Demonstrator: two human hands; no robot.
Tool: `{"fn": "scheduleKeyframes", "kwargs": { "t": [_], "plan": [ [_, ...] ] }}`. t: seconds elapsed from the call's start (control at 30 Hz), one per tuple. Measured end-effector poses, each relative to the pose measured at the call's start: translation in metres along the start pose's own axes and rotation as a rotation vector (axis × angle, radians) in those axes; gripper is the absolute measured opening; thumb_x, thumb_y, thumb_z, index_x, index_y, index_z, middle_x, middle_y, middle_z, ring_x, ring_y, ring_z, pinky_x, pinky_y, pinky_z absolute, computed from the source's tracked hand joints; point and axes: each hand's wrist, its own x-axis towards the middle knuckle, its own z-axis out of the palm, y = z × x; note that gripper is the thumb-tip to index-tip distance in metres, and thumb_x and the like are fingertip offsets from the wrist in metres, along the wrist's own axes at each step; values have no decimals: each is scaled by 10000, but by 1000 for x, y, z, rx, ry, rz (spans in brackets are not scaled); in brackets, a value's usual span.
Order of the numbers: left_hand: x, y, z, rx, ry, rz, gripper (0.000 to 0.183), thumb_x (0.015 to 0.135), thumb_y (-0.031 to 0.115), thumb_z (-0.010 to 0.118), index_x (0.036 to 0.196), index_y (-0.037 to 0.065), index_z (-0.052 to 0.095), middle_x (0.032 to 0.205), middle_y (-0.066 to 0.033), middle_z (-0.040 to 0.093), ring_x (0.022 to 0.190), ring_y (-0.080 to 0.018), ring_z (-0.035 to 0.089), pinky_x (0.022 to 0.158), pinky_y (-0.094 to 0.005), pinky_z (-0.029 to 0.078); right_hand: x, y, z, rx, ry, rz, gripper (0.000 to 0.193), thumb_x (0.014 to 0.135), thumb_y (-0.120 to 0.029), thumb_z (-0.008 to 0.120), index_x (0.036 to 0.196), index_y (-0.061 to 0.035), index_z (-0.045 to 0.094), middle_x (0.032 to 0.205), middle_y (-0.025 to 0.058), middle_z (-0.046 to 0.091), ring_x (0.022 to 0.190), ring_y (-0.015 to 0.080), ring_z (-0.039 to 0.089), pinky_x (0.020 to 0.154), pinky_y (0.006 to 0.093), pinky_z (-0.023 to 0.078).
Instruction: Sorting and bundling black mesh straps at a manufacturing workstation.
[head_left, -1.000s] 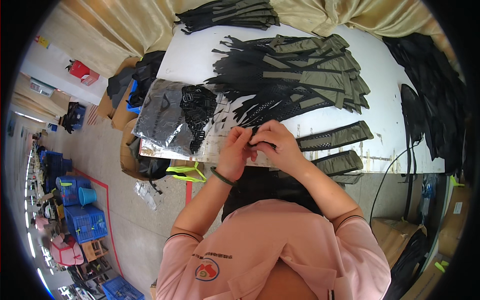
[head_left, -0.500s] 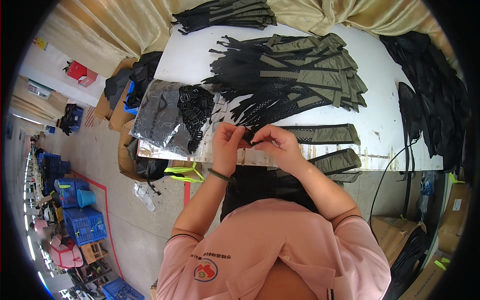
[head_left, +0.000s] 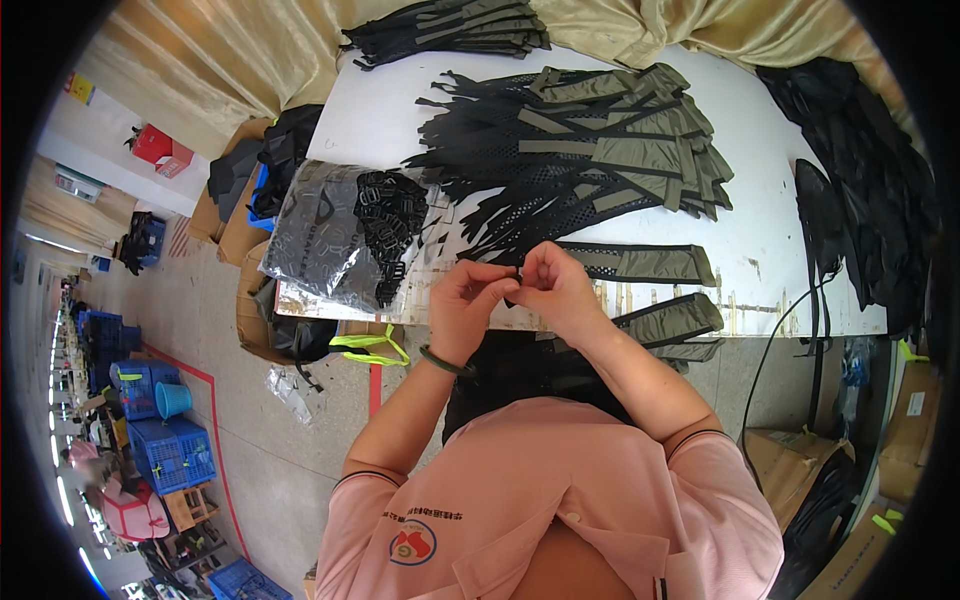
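Note:
Over the table's front edge, my left hand (head_left: 468, 305) and my right hand (head_left: 560, 292) meet with fingertips pinched together. Between them is a small black piece (head_left: 516, 284), seemingly the narrow end of a shoulder strap. Its details are mostly hidden by the fingers, so I cannot tell whether a buckle is on it. The olive and black padded shoulder strap (head_left: 650, 264) lies flat to the right, its left part passing behind my right hand. Left of my hands, a clear plastic bag (head_left: 318, 235) spills black plastic buckles (head_left: 388, 225) onto the table.
A large pile of olive and black mesh straps (head_left: 640, 150) covers the white table's (head_left: 770, 240) middle. More straps (head_left: 450, 30) lie at the back. Another olive strap (head_left: 670, 318) hangs by the front edge. Black pieces (head_left: 860, 190) drape at right; a cardboard box (head_left: 262, 320) stands at left.
My hands have closed in on each other, the right one turning so its fingertips meet the left's. The black piece between them is now more covered. The strap lies nearly as before.

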Motion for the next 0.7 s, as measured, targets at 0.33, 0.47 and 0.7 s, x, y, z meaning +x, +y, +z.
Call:
{"fn": "scheduleKeyframes", "kwargs": {
  "t": [0.33,0.47,0.7],
  "plan": [
    [-8,-8,-2,-98,-209,78,287,728,-57,707,965,41,579,1111,-59,497,1035,-145,497,872,-271,430,-6,-8,0,453,54,153,203,810,29,626,957,-22,497,723,7,534,727,108,557,587,248,485],
    [-6,-8,-8,57,-197,192,312,708,-86,697,960,56,580,1057,-57,495,949,-147,508,815,-259,437,-5,-21,-12,474,-193,291,157,868,-60,592,1015,-28,547,768,-10,556,761,82,540,603,231,468],
    [-13,-13,-7,156,-379,100,258,752,-37,683,960,51,557,913,-29,530,822,-147,542,717,-239,450,2,-17,-22,-381,-173,18,130,883,-138,585,900,-11,606,733,-27,572,663,35,476,576,204,403]
  ]
}}
